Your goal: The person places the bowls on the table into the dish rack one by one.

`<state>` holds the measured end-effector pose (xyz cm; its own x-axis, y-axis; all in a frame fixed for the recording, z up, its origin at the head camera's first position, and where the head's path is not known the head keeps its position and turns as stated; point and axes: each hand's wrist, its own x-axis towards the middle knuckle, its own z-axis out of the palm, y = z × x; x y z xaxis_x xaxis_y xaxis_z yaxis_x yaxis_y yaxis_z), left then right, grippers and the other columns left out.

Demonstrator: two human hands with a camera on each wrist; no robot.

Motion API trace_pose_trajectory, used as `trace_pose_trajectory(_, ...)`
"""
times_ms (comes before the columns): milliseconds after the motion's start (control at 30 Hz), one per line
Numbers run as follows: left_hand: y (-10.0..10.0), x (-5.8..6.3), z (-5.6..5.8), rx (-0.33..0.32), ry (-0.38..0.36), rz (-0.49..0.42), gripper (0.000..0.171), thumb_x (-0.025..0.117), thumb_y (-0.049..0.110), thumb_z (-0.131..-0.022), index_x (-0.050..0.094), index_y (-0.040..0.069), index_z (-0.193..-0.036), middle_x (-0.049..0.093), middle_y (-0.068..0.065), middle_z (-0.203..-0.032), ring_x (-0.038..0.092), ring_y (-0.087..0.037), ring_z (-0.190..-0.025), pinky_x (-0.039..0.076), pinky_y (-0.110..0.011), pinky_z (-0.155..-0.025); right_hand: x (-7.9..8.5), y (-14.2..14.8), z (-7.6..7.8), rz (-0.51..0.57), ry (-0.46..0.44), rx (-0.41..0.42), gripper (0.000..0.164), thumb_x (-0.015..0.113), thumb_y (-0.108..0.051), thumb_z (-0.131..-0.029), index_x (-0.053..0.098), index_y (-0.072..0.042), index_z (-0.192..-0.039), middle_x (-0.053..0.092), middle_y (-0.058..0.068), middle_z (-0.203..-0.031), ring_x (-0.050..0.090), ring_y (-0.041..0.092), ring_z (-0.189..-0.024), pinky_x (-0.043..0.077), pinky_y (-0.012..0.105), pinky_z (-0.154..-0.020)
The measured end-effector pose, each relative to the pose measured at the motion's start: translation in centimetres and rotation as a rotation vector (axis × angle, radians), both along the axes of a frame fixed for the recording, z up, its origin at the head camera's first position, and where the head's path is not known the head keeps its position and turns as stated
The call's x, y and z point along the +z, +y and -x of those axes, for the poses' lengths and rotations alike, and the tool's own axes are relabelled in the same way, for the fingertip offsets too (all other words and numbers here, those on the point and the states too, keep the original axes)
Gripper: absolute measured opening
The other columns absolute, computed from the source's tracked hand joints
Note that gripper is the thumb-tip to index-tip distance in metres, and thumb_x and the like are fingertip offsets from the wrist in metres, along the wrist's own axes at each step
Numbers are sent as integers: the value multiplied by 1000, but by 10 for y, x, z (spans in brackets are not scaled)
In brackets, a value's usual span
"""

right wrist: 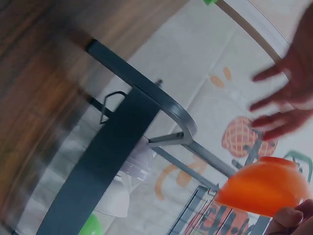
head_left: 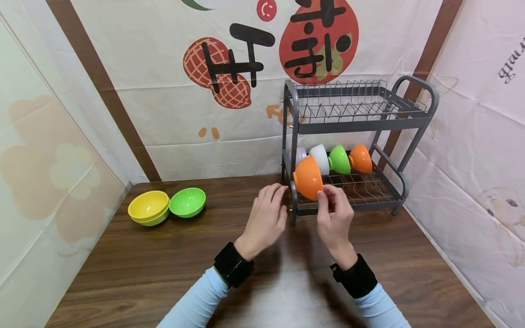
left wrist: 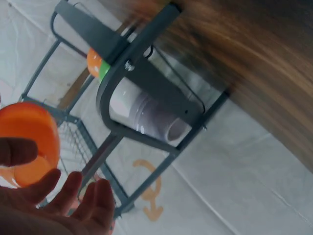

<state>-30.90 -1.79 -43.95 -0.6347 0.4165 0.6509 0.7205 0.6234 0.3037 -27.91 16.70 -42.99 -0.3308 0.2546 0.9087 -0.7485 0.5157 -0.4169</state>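
Observation:
My right hand (head_left: 337,218) pinches the rim of an orange bowl (head_left: 308,177) between thumb and fingers, holding it tilted on its side before the left front post of the dish rack (head_left: 348,127). Just left of that bowl, my left hand (head_left: 264,218) has its fingers spread and slightly bent, holding nothing. In the right wrist view the left hand's fingers (right wrist: 274,105) stand apart from the bowl. On the rack's lower shelf a white bowl (head_left: 320,157), a green bowl (head_left: 339,159) and another orange bowl (head_left: 361,158) stand on edge in a row, with a pale translucent bowl (head_left: 301,155) partly hidden at the left.
At the table's left, a yellow bowl (head_left: 148,205) sits stacked in a light green one (head_left: 153,220), beside a green bowl (head_left: 187,202). The rack's upper wire shelf (head_left: 348,107) overhangs the lower one. A printed cloth (head_left: 164,114) hangs behind the wooden table (head_left: 164,273).

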Motion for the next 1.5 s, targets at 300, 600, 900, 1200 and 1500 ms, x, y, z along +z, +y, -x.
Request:
trace_pose_trajectory(300,17,-13,10,54,-37,229,46,61,11,-101,58,5,-147,48,-13,-152,43,-35,-136,49,-50,-92,40,22,32,270,-529,59,19,64,-5,-104,70,11,-113,66,21,-88,51,9,-59,43,18,-54)
trace_pose_trajectory(600,20,-23,5,68,-63,328,47,64,14,-102,58,8,-148,43,-11,-158,42,-34,-137,48,-50,-95,49,47,92,319,-1028,244,24,60,-10,-105,64,9,-120,54,6,-78,49,12,-57,43,23,-52)
trace_pose_trajectory(900,21,-22,3,80,-35,344,47,62,14,-101,59,6,-148,43,-11,-157,45,-36,-135,50,-48,-91,74,53,108,242,-1239,426,10,53,-1,-102,55,9,-104,51,4,-68,48,11,-55,47,22,-53)
trace_pose_trajectory(1200,20,-19,7,90,-39,367,48,59,15,-102,57,7,-149,42,-9,-158,44,-35,-135,49,-47,-91,73,51,109,189,-1393,486,15,52,-2,-105,58,11,-110,60,7,-72,61,13,-59,59,26,-63)
trace_pose_trajectory(1500,20,-19,4,98,-74,392,50,58,17,-103,55,9,-152,39,-8,-160,41,-32,-137,49,-46,-93,74,51,107,112,-1447,552,11,52,-2,-104,57,7,-100,65,10,-72,68,17,-61,62,34,-71)
